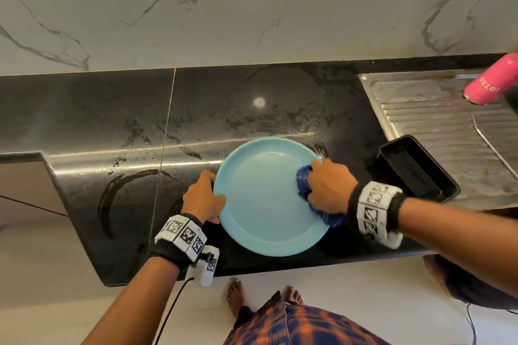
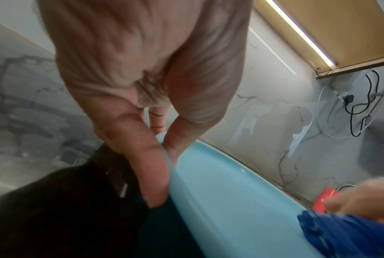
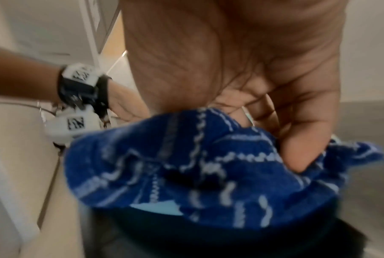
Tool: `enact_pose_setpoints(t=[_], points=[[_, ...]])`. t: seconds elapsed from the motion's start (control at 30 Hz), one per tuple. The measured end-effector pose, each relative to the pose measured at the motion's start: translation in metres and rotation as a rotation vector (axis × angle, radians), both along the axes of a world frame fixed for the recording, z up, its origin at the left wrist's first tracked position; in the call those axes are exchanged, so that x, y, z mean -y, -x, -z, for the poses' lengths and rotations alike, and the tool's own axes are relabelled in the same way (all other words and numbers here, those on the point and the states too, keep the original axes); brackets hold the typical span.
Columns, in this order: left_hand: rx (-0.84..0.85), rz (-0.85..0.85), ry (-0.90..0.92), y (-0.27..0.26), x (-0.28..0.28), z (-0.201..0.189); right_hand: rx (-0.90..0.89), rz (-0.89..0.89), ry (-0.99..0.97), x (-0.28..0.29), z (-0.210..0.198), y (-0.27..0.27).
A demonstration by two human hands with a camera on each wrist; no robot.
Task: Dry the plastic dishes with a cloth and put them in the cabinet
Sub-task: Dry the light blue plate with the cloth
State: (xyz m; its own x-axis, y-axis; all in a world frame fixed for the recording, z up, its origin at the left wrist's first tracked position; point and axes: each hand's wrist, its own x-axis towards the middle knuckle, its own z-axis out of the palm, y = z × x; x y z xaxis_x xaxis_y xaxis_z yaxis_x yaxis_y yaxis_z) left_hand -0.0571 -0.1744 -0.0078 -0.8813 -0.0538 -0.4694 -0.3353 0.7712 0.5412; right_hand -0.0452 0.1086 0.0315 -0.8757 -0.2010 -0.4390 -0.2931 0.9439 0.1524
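A light blue plastic plate [image 1: 266,199] is held tilted just above the black counter [image 1: 112,126] near its front edge. My left hand [image 1: 203,197] grips the plate's left rim [image 2: 219,200], thumb on the inside and fingers underneath. My right hand [image 1: 328,186] holds a bunched blue cloth [image 1: 305,179] with white stitching [image 3: 208,165] and presses it against the plate's right side. A sliver of the plate [image 3: 155,207] shows under the cloth in the right wrist view.
A black rectangular tray [image 1: 414,168] sits at the right, by the steel sink drainboard [image 1: 448,117]. A pink bottle [image 1: 493,81] lies on the drainboard at the far right. The counter is wet with streaks. The marble wall [image 1: 252,8] rises behind.
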Motion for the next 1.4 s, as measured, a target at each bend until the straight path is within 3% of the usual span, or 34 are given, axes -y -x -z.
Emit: enact_pose_setpoints(t=[0.1, 0.2, 0.37, 0.53, 0.63, 0.77, 0.93, 1.13, 1.4], points=[[0.015, -0.009, -0.014, 0.001, -0.001, 0.0, 0.1, 0.065, 0.073, 0.016, -0.007, -0.04], [0.011, -0.028, -0.025, 0.001, -0.001, 0.001, 0.184, 0.115, 0.269, 0.041, -0.014, -0.062], [0.011, -0.111, -0.147, -0.004, 0.003, 0.002, 0.274, 0.267, 0.54, 0.074, -0.002, -0.058], [-0.004, -0.196, -0.233, -0.008, 0.006, -0.001, 0.05, 0.446, 0.7, 0.06, -0.005, -0.005], [0.051, -0.295, -0.362, -0.007, 0.009, -0.006, -0.098, 0.496, 0.633, 0.048, -0.004, 0.031], [0.095, -0.325, -0.502, -0.009, 0.009, -0.012, -0.145, 0.55, 0.624, 0.061, 0.014, 0.057], [0.13, -0.327, -0.595, -0.009, 0.01, -0.016, -0.095, 0.354, 0.575, 0.101, 0.027, 0.05], [0.101, -0.327, -0.612, -0.01, 0.005, -0.013, 0.056, 0.112, 0.583, 0.133, 0.032, -0.001], [0.054, -0.326, -0.436, -0.005, 0.002, -0.001, 0.292, -0.217, 0.553, 0.084, 0.023, -0.037]])
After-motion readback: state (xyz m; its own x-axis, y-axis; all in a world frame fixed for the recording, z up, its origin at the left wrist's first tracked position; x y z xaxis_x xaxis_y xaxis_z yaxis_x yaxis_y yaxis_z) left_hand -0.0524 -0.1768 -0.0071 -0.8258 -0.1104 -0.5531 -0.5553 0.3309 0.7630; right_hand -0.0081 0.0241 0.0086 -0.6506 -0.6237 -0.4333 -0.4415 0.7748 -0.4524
